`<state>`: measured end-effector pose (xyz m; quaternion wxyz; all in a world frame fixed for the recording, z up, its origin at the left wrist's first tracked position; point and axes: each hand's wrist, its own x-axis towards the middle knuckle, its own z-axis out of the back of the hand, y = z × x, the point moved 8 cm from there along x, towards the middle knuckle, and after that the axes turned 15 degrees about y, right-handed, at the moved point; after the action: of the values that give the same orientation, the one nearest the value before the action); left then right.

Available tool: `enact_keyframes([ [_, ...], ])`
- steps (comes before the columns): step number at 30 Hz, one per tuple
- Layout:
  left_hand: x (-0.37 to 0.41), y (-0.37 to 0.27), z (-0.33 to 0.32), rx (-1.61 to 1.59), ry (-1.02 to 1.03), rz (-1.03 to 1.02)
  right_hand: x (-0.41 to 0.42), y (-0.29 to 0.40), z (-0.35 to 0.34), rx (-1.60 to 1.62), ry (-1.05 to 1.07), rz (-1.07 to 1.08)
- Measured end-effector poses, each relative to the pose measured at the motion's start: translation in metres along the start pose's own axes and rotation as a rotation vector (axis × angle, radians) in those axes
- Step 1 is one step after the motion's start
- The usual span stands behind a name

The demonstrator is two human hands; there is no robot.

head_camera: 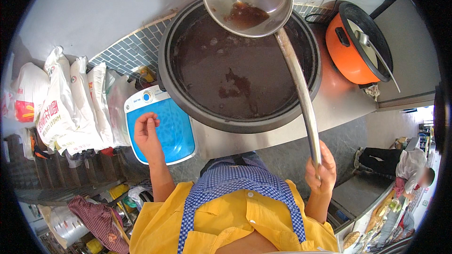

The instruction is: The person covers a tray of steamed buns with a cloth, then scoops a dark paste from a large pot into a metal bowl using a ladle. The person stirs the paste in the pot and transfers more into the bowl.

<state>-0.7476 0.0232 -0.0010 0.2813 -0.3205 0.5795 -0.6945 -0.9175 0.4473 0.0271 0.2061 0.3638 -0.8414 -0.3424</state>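
My right hand (322,169) grips the end of a long metal handle. It belongs to a large stainless steel ladle (247,3), whose bowl is over the far side of a big round black pot (226,123). A small pool of reddish-brown liquid lies in the bowl. Dark brown liquid (212,77) fills much of the pot, with some foam and a darker patch on its surface. My left hand (146,132) holds nothing; its fingers are loosely curled, in front of a small white appliance with a blue lid (166,130).
An orange cooker (348,56) with pale contents and a small ladle (381,56) stands right on the metal counter (226,141). White printed sacks (58,106) line the left side. Another person (406,165) is at a worktop on the right. A striped cloth (95,218) hangs lower left.
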Motion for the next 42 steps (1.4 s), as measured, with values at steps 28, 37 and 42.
enact_keyframes([
  [28, 0.069, -0.196, -0.127, 0.64, 0.266, -0.831, 0.004, 0.002, 0.001, 0.007, 0.034, -0.012],
  [37, 0.091, -0.172, -0.179, 0.625, 0.559, -0.566, 0.003, -0.001, 0.005, -0.004, 0.022, -0.008],
  [42, 0.095, -0.165, -0.188, 0.661, 0.587, -0.556, 0.004, -0.004, 0.005, 0.042, 0.035, -0.006],
])
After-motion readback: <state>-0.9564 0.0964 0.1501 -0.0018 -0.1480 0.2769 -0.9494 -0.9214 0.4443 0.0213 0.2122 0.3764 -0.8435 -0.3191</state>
